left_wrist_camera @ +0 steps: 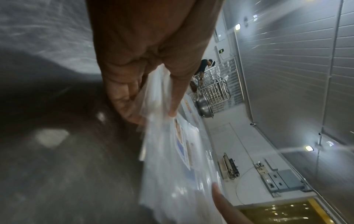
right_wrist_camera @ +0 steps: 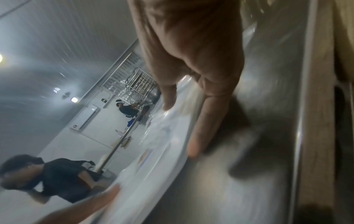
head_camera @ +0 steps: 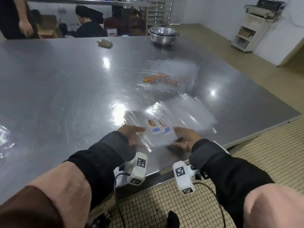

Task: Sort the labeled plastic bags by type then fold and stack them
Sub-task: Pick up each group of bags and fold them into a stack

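A thin stack of clear plastic bags (head_camera: pixel 158 139) with bread-picture labels (head_camera: pixel 154 125) lies near the front edge of the steel table (head_camera: pixel 65 96). My left hand (head_camera: pixel 139 134) pinches its left edge, thumb on top and fingers under, as the left wrist view shows (left_wrist_camera: pixel 153 116) on the bags (left_wrist_camera: pixel 172 166). My right hand (head_camera: pixel 178 134) holds the right edge the same way, thumb above and long fingers beneath (right_wrist_camera: pixel 181 128) the bags (right_wrist_camera: pixel 162 151). A second pile of clear bags with orange labels (head_camera: pixel 164 79) lies farther back.
More clear bags (head_camera: pixel 194 112) spread to the right of the held stack, near the table's right edge. Nested steel bowls (head_camera: pixel 163 34) and a crumpled beige cloth (head_camera: pixel 105 43) sit at the far side. Other people are behind the table. Tiled floor lies below.
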Motion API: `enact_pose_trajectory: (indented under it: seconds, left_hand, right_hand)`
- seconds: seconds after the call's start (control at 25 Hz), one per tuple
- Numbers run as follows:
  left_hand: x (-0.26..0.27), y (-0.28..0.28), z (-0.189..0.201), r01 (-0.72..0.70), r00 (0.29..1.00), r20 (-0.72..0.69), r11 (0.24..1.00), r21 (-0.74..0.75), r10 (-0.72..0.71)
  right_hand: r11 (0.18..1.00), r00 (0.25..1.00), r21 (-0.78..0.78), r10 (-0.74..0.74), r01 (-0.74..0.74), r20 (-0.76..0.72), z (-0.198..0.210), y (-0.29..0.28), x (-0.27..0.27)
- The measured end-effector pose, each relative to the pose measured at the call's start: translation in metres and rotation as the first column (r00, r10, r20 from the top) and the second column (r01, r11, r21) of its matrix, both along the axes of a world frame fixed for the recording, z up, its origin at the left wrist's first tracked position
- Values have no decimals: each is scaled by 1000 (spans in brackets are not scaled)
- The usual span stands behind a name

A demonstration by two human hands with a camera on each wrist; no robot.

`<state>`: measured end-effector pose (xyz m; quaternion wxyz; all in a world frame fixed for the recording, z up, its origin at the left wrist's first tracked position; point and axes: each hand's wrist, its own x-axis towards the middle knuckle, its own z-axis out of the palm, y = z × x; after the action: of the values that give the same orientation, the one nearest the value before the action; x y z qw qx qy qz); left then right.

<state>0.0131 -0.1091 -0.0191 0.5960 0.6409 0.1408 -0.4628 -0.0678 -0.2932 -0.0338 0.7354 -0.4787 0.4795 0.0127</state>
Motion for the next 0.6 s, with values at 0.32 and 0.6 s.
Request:
enact_pose_trajectory:
  seconds: [0.32,0.6]
  left_hand:
    - [11,-4,-8,-56,994,100,986,159,40]
    - [27,-17,-13,-97,991,117,964,248,70]
  right_hand:
    - [653,618,-103,638,-750,-459,43,-66,-12]
    - [263,717,-673,363,-691,-595,47,-129,55]
